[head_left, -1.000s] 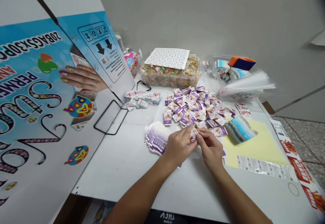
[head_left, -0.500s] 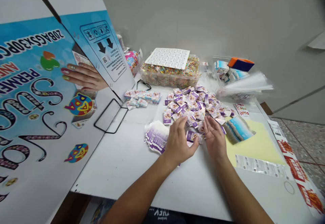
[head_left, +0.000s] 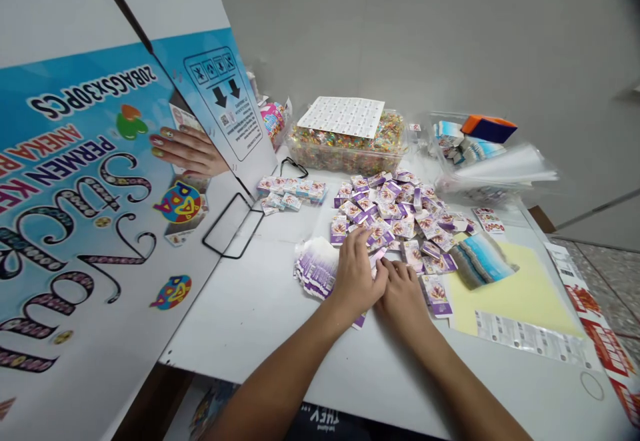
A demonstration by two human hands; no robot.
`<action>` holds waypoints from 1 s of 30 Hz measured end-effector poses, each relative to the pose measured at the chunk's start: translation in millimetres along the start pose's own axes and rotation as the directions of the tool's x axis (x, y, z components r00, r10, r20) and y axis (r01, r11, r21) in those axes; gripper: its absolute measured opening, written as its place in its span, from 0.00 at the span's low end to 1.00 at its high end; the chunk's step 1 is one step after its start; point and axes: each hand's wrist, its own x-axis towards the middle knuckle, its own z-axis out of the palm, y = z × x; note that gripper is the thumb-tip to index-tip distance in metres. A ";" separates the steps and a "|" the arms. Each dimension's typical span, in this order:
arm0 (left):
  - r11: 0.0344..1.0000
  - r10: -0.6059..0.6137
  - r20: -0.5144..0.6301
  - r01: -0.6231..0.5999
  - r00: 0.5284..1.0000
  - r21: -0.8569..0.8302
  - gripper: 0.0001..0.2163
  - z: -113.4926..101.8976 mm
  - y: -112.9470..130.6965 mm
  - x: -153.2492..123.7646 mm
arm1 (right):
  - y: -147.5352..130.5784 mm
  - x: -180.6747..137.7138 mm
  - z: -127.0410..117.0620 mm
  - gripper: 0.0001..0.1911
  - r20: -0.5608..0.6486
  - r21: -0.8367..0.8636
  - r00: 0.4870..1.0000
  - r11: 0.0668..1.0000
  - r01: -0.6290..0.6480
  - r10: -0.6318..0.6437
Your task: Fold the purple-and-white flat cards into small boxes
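My left hand has its fingers curled around a small purple-and-white box, which is mostly hidden behind the hands. Against it, my right hand is closed, its fingertips meeting the left thumb at the same box. A fanned stack of flat purple-and-white cartons lies just left of my left hand. Beyond the hands spreads a heap of small purple-and-white boxes with hand pictures on them. One single box lies to the right of my right hand.
A large printed carton stands at left, beside a black wire frame. Behind the heap are a clear tub of colourful packets and a bin. A banded blue-grey stack rests on yellow paper.
My right hand has moved left and closed in beside my left hand at the small box. The view has shifted slightly, so the scene sits further right.
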 end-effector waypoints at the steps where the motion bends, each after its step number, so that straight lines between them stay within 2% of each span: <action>1: 1.000 -0.007 -0.001 0.007 1.000 0.000 0.29 0.4 -0.9 0.1 | -0.5 -1.0 1.2 0.20 0.006 -0.043 1.000 0.999 0.011 -0.011; 9: 1.000 -0.013 0.034 0.012 0.999 0.002 0.28 1.7 -1.8 0.1 | 14.1 4.3 -5.8 0.15 0.109 -0.095 0.993 0.994 -0.044 0.054; 15: 1.000 -0.014 0.062 0.014 0.998 -0.001 0.26 2.3 -1.7 0.5 | 25.2 6.4 -6.5 0.10 0.080 -0.128 0.994 0.990 -0.060 0.070; 20: 1.000 -0.027 0.076 0.028 0.997 -0.011 0.24 3.8 -3.5 0.3 | 26.4 6.6 -4.6 0.12 0.090 -0.153 0.996 0.988 0.005 0.009; 26: 0.999 -0.038 0.091 0.040 0.995 -0.016 0.22 4.1 -3.7 1.6 | 22.4 7.1 -6.5 0.11 0.094 -0.089 0.996 0.996 0.018 -0.010; 30: 0.999 -0.047 0.094 0.049 0.994 -0.016 0.21 2.8 -3.6 2.8 | 25.5 8.7 -4.7 0.14 0.118 -0.036 0.993 0.999 -0.013 0.017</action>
